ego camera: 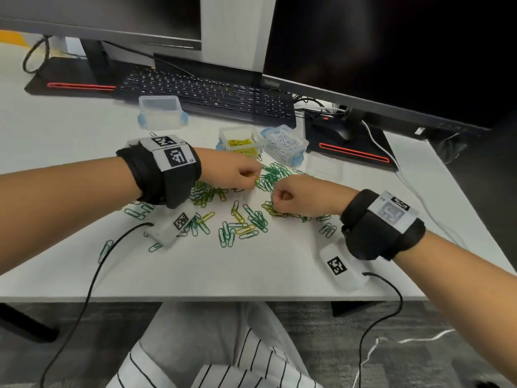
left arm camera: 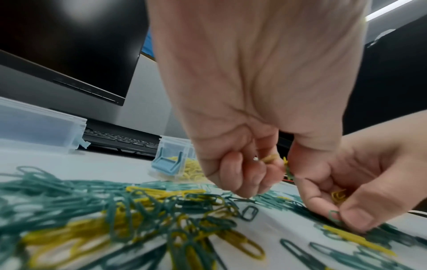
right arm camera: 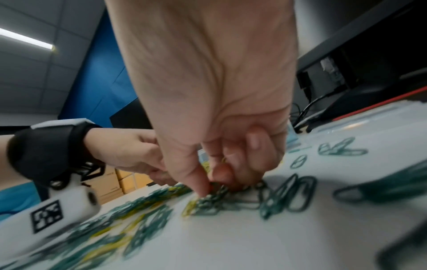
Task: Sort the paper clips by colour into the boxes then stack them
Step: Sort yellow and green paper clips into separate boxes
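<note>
Green and yellow paper clips (ego camera: 240, 217) lie mixed and scattered over the white desk (ego camera: 251, 273). My left hand (ego camera: 251, 176) hovers above the pile with fingers curled round a few yellow clips (left arm camera: 270, 159). My right hand (ego camera: 275, 200) is down on the desk, thumb and forefinger pinching at clips (right arm camera: 208, 201) in the pile. Its palm keeps more yellow clips (left arm camera: 338, 196). Just behind the hands stands an open clear box of yellow clips (ego camera: 240, 142), and beside it a box of white clips (ego camera: 285, 144).
An empty clear box with blue latches (ego camera: 162, 112) stands at the back left before the keyboard (ego camera: 207, 91). A clear lid (ego camera: 324, 166) lies right of the boxes. Two monitors rise behind on stands (ego camera: 352, 152). Wrist-camera cables trail off the desk's front edge.
</note>
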Motion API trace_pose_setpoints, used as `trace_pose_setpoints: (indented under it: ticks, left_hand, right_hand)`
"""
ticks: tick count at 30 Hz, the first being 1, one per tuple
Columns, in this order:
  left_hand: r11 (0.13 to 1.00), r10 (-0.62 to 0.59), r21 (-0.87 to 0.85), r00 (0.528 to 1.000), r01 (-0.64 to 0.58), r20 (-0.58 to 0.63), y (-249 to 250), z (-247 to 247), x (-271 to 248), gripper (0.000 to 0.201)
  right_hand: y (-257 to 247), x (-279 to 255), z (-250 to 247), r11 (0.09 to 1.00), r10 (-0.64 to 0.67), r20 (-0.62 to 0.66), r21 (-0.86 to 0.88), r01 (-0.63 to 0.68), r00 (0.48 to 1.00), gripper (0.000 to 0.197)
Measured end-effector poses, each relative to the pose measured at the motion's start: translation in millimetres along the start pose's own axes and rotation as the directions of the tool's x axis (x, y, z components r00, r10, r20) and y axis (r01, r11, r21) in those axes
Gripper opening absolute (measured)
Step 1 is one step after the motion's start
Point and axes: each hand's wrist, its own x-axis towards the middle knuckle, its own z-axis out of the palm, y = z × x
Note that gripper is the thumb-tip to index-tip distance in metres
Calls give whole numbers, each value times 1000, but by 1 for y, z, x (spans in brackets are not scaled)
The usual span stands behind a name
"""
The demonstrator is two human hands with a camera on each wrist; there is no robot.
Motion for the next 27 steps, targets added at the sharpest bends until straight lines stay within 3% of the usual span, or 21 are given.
trace_pose_setpoints:
  ticks: [5, 9, 14, 17, 21, 25, 27]
  left_hand:
    - [983, -31, -184, 998, 19, -62, 0, -1, 0, 12]
    - [912, -77, -409, 995, 42, -68, -2, 2, 3, 15]
    - [831, -72, -556, 996, 33, -49, -5, 0, 2, 15]
    - [767, -94, -641, 994, 41, -49, -7, 0, 2, 12]
    - [512, -149, -855, 989, 82, 5, -7, -2, 3, 20]
    - [251, -135, -965, 990, 70, 37, -2, -8, 4, 26]
    - [146, -136, -986, 989, 77, 57, 0, -6, 6, 20]
  right_hand:
    - [7, 2, -14, 1000, 1, -85, -13, -2, 996, 16]
    - [6, 5, -21, 1000, 4, -118, -30, -7, 993, 11]
    - [-3, 16, -3, 997, 11, -23, -76, -13, 1000, 33]
    - [-2, 20, 1, 1000, -4, -40, -31, 3, 999, 21]
    - [2, 20, -7, 1000, 6, -7, 19, -6, 1000, 20]
    - [20, 15, -24, 895, 105, -65, 441, -66, 992, 18]
    - [24, 11, -26, 937, 76, -43, 344, -57, 996, 17]
